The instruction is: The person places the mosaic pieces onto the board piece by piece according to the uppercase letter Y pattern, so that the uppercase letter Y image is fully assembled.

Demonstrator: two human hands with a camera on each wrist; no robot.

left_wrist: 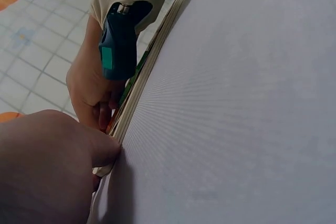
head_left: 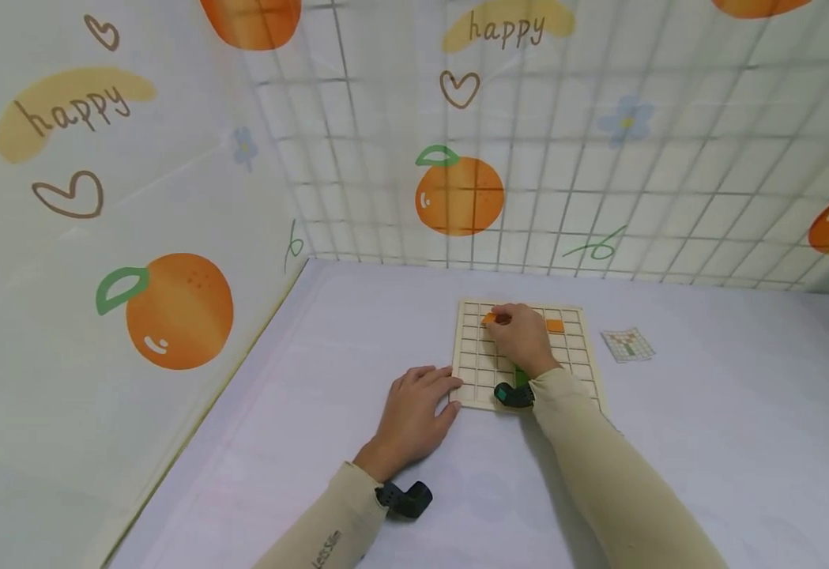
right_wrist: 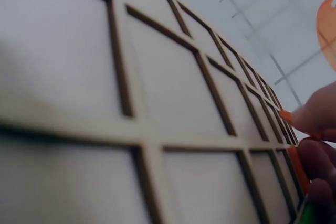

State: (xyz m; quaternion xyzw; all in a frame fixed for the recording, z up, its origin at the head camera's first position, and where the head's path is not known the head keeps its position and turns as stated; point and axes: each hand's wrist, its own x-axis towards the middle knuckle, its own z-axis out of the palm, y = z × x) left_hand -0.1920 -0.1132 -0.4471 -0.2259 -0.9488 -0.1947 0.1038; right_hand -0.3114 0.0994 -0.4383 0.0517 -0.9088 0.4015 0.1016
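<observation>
A light wooden grid board lies on the table, divided into many square cells. My right hand is over its upper part, thumb and finger pinching an orange square tile at the upper left cells. In the right wrist view that orange tile shows at the thumb tip, and a second orange piece sits under the curled fingers. Another orange tile lies in a cell to the right. Green tiles show partly behind my right wrist. My left hand rests with extended fingers touching the board's left edge.
A small pattern card with a coloured grid picture lies right of the board. White curtains printed with oranges and hearts stand behind and to the left. The pale table extends to the right.
</observation>
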